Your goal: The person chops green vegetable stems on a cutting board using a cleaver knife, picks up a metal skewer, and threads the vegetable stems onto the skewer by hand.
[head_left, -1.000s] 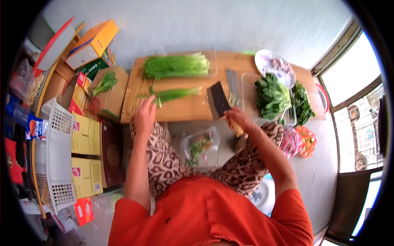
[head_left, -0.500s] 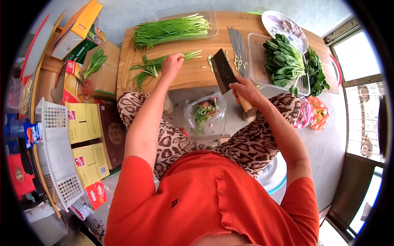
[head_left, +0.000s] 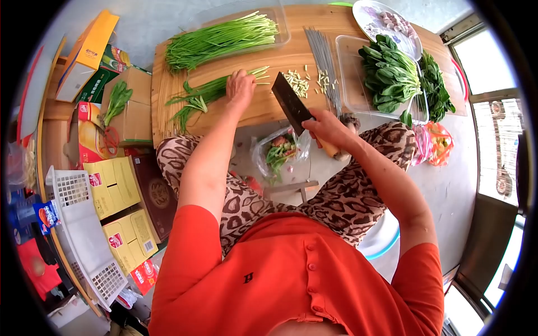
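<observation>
My left hand [head_left: 241,88] presses closed fingers onto a small bunch of green stalks [head_left: 210,91], whose pale ends stick out to its right. My right hand [head_left: 328,130] is wrapped round the wooden handle of a dark cleaver [head_left: 290,101], its blade tilted over the front edge of the wooden table [head_left: 274,110]. Short cut pieces [head_left: 297,84] lie just beyond the blade. Thin metal skewers [head_left: 322,56] lie to the right of them. A larger pile of long green stalks [head_left: 221,42] rests in a clear tray at the back left.
Leafy greens [head_left: 388,73] fill a clear container [head_left: 350,95] at the right, near a plate [head_left: 364,15] with meat pieces. A plastic bag of scraps [head_left: 280,154] sits below the table. Boxes [head_left: 114,187] and a white basket [head_left: 84,224] stand at the left.
My left hand has moved right from the leafy end of the bunch to near its pale ends. The cleaver remains in my right hand. The camera view has shifted.
</observation>
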`<act>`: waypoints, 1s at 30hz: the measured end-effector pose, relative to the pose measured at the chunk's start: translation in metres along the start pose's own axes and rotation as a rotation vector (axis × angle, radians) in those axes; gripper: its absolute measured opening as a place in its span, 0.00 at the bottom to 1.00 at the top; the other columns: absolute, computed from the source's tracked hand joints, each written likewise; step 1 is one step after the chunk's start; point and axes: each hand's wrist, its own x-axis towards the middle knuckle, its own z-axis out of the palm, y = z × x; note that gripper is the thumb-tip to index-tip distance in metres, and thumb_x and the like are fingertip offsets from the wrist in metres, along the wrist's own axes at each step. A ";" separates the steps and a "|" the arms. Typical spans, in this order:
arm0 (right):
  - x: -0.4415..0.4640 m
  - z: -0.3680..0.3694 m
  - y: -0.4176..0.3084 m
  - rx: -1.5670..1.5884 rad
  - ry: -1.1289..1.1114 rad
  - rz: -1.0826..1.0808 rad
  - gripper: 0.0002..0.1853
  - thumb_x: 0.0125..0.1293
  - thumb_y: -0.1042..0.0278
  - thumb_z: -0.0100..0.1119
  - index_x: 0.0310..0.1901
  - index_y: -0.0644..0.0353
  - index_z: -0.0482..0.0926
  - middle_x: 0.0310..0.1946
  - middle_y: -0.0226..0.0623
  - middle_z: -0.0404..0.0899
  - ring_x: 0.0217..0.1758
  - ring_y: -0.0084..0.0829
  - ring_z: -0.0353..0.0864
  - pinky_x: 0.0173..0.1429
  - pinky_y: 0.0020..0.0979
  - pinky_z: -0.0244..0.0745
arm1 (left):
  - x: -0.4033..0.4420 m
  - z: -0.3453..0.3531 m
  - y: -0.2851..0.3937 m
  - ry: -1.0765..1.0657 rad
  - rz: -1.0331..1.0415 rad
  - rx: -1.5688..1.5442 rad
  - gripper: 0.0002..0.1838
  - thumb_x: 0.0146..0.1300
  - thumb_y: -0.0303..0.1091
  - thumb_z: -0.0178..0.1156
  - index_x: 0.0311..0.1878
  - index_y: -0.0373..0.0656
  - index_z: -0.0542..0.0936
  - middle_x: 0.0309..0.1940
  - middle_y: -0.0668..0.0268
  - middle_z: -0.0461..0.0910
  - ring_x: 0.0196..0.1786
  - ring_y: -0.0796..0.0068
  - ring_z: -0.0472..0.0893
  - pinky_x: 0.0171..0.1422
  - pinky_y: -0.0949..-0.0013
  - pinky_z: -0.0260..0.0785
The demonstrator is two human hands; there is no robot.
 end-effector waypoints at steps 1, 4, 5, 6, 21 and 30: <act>-0.001 -0.001 0.001 0.001 0.000 0.007 0.12 0.65 0.64 0.53 0.41 0.66 0.75 0.22 0.36 0.73 0.18 0.29 0.74 0.22 0.33 0.71 | -0.001 -0.001 0.002 0.046 0.055 0.046 0.03 0.53 0.30 0.64 0.32 0.49 0.81 0.33 0.63 0.77 0.45 0.60 0.77 0.47 0.59 0.67; -0.005 -0.003 -0.005 0.026 0.077 0.031 0.11 0.67 0.65 0.53 0.39 0.65 0.72 0.21 0.32 0.71 0.17 0.26 0.71 0.22 0.31 0.67 | -0.008 -0.007 0.009 0.044 0.072 0.043 0.02 0.53 0.28 0.63 0.30 0.47 0.80 0.33 0.62 0.78 0.43 0.59 0.78 0.45 0.60 0.67; -0.010 -0.003 -0.010 0.019 0.090 0.025 0.10 0.67 0.65 0.53 0.40 0.65 0.72 0.21 0.33 0.71 0.18 0.26 0.72 0.23 0.31 0.68 | -0.013 -0.006 0.009 0.036 0.069 0.045 0.02 0.53 0.28 0.63 0.30 0.47 0.80 0.33 0.62 0.78 0.43 0.59 0.78 0.45 0.60 0.67; -0.009 -0.003 -0.005 -0.024 0.110 -0.019 0.10 0.67 0.64 0.53 0.40 0.65 0.72 0.21 0.32 0.71 0.18 0.26 0.72 0.24 0.31 0.68 | -0.020 -0.006 0.010 0.038 0.069 -0.006 0.03 0.54 0.28 0.63 0.33 0.47 0.80 0.33 0.62 0.78 0.42 0.58 0.78 0.46 0.58 0.66; 0.005 0.035 0.005 -0.741 0.282 -0.199 0.14 0.62 0.59 0.51 0.41 0.63 0.72 0.31 0.56 0.80 0.39 0.59 0.79 0.45 0.54 0.73 | -0.065 -0.003 0.036 0.082 -0.106 -0.273 0.03 0.55 0.26 0.61 0.33 0.46 0.80 0.36 0.59 0.77 0.40 0.50 0.79 0.41 0.53 0.72; 0.003 0.039 0.004 -0.775 0.232 -0.201 0.14 0.62 0.62 0.50 0.41 0.65 0.71 0.30 0.57 0.80 0.38 0.59 0.79 0.45 0.53 0.73 | -0.065 -0.002 0.037 0.113 -0.087 -0.311 0.05 0.53 0.24 0.62 0.34 0.44 0.80 0.35 0.58 0.77 0.43 0.51 0.78 0.46 0.54 0.71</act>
